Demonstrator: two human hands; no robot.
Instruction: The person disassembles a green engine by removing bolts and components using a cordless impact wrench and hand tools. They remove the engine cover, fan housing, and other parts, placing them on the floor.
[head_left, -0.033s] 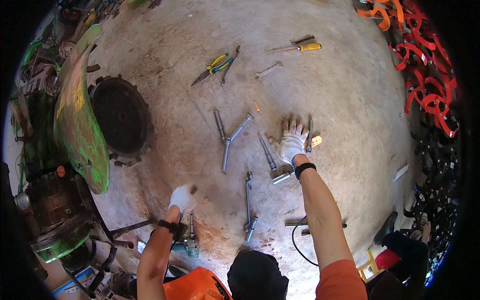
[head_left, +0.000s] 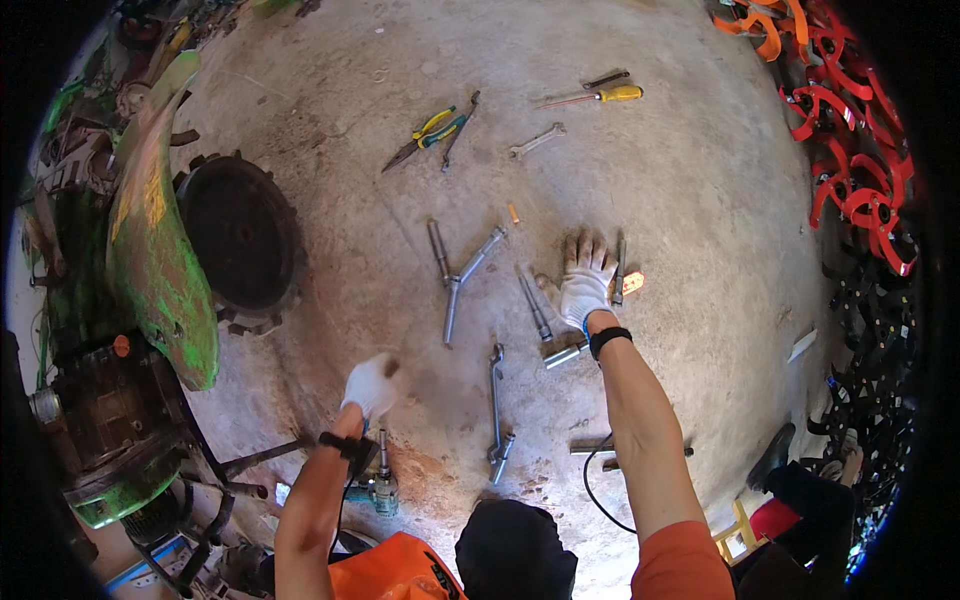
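My right hand (head_left: 583,282), in a white glove with dirty fingertips, lies palm down with its fingers stretched out and apart. A dark rod-like tool (head_left: 620,262) lies just right of its fingers, beside a small red and yellow tag (head_left: 633,283). To its left is a metal socket bar (head_left: 533,303), and a shiny socket tube (head_left: 566,356) lies below the wrist. My left hand (head_left: 372,385), also gloved, hangs over the floor above a green power tool (head_left: 384,490); its fingers are blurred. Between the hands lie a Y-shaped socket wrench (head_left: 456,290) and a long jointed wrench handle (head_left: 496,410).
Farther off lie pliers (head_left: 430,135), a spanner (head_left: 538,140) and a yellow-handled screwdriver (head_left: 620,93). A black lugged wheel (head_left: 240,232) and green machine guard (head_left: 165,230) stand left. Red curved blades (head_left: 850,150) pile up right. Another person's leg (head_left: 810,495) shows lower right.
My left hand has shifted slightly up and to the right. My right hand stays where it was, and the tools on the floor have not moved.
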